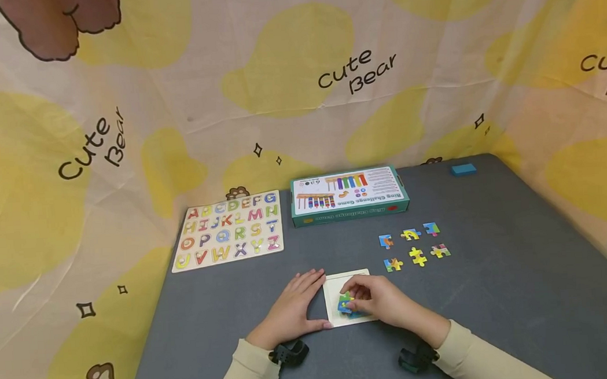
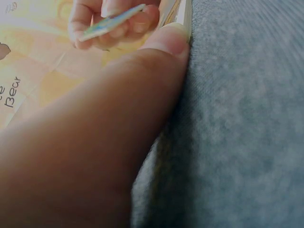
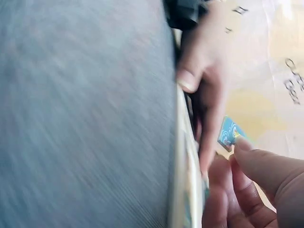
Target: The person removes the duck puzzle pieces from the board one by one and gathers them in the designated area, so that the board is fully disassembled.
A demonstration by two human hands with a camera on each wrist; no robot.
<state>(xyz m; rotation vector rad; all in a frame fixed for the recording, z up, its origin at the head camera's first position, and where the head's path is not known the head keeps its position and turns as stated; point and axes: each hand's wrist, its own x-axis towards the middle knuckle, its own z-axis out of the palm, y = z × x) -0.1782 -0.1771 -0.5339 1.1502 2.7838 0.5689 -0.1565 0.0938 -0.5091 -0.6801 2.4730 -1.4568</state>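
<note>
A small pale puzzle tray (image 1: pixel 331 289) lies flat on the dark grey table. My left hand (image 1: pixel 289 313) rests along its left side, fingers extended to the upper corner and thumb (image 2: pixel 167 40) touching the lower one. Above the tray, my right hand (image 1: pixel 386 301) pinches a blue and green jigsaw piece (image 1: pixel 344 304) between thumb and fingers. In the right wrist view the piece (image 3: pixel 229 132) is tilted, with white swirls and a yellow patch on its face. Something blue lies in the tray under the right hand, mostly hidden by it.
Several loose jigsaw pieces (image 1: pixel 417 256) lie in two rows right of the tray. Behind are an alphabet board (image 1: pixel 228 232) and a green-edged Ring Challenge Game box (image 1: pixel 349 196). A blue block (image 1: pixel 463 170) sits at the far right, before a patterned cloth backdrop (image 1: pixel 285 69).
</note>
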